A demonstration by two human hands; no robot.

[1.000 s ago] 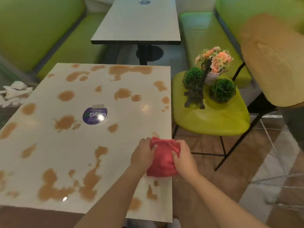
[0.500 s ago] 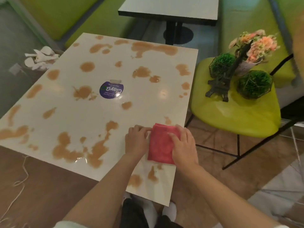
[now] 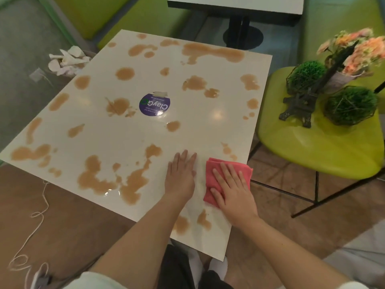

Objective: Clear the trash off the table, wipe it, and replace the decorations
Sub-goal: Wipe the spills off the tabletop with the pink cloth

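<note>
Table (image 3: 208, 126), white and glossy, fills the head view, blotched all over with tan spills (image 3: 133, 184) and marked near its middle by a round purple sticker (image 3: 154, 105) with a strip of tape at its top edge. Ceiling lights glint off the wet top. Green benches (image 3: 116, 15) line the far side, and a second table (image 3: 235, 5) stands beyond on a dark pedestal. Crumpled white paper (image 3: 66, 60) is heaped just off the table's far left corner. A white cord (image 3: 39, 215) trails over the brown floor at lower left.

To the right, a lime chair (image 3: 316, 155) carries the decorations: two green moss balls (image 3: 352, 108) in wire frames, a dark tower model (image 3: 300, 105) and a pot of pink and orange flowers (image 3: 362, 49).

A pink cloth (image 3: 243, 170), folded into a rough square, lies flat at the table's near right edge. The right hand (image 3: 233, 190) presses on it with fingers straight and spread. The left hand (image 3: 181, 176) rests palm-down on the bare top just beside the cloth, fingers extended together, holding nothing.
</note>
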